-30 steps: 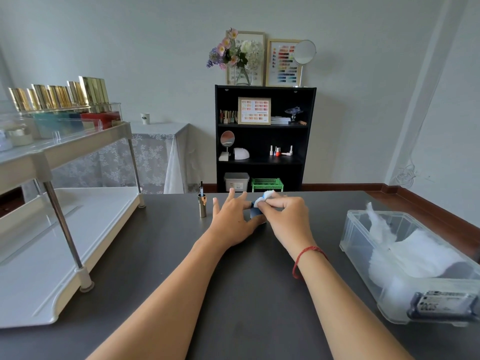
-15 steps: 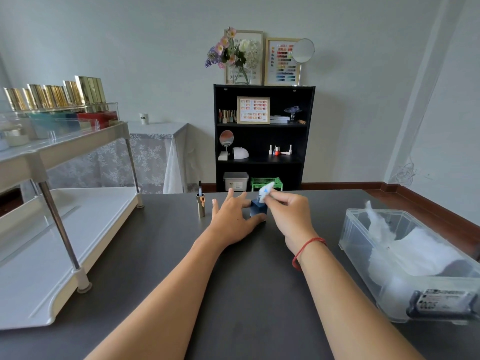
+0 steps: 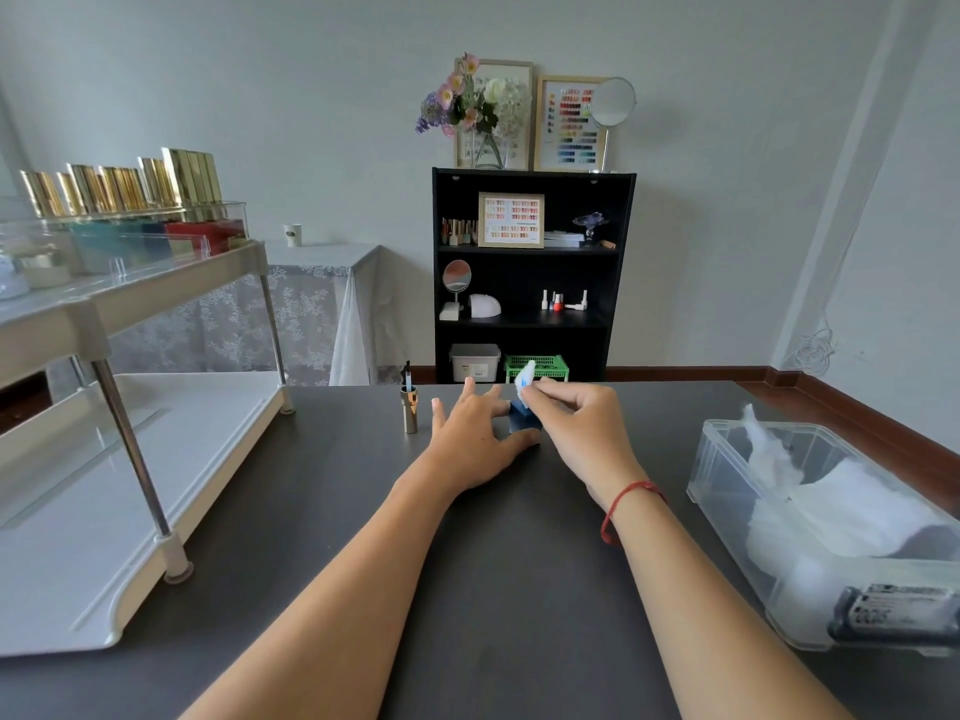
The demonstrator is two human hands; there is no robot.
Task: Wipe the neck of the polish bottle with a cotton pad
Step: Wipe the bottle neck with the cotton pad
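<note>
Polish bottle (image 3: 522, 422) neck hidden behind cotton pad (image 3: 524, 379) pinched in right hand (image 3: 576, 428); left hand (image 3: 467, 444) spread flat

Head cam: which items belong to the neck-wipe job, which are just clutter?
In the job: polish bottle, cotton pad pinched in right hand, left hand at the bottle, brush cap.
Lying about: clear bin of cotton, white rack, black shelf.

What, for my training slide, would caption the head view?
Right hand pinches a cotton pad just above a blue polish bottle that the flat left hand braces on the dark table.
</note>
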